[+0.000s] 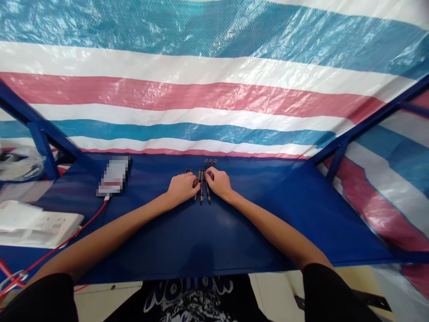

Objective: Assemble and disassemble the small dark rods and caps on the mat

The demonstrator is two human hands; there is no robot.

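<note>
Three dark, slim pens (pixel 201 190) lie close together on the blue tabletop between my hands, their narrow ends toward me. My left hand (pixel 182 187) is closed at the left pen, thumb and fingertips curled against it. At the right pen's upper part, my right hand (pixel 219 181) has its thumb and forefinger pinched. Small dark pieces (pixel 188 170) show just behind my left hand, partly covered by it. Beyond my right hand, three small ring-like parts (pixel 210 161) sit in a row near the back edge.
A phone (pixel 114 175) with a red cable (pixel 91 223) lies at the left. A white power strip (pixel 63 223) stands at the left edge. Striped plastic sheeting (pixel 214 96) hangs behind the tabletop (pixel 261 241), and blue frame bars (pixel 365 120) slope along both sides.
</note>
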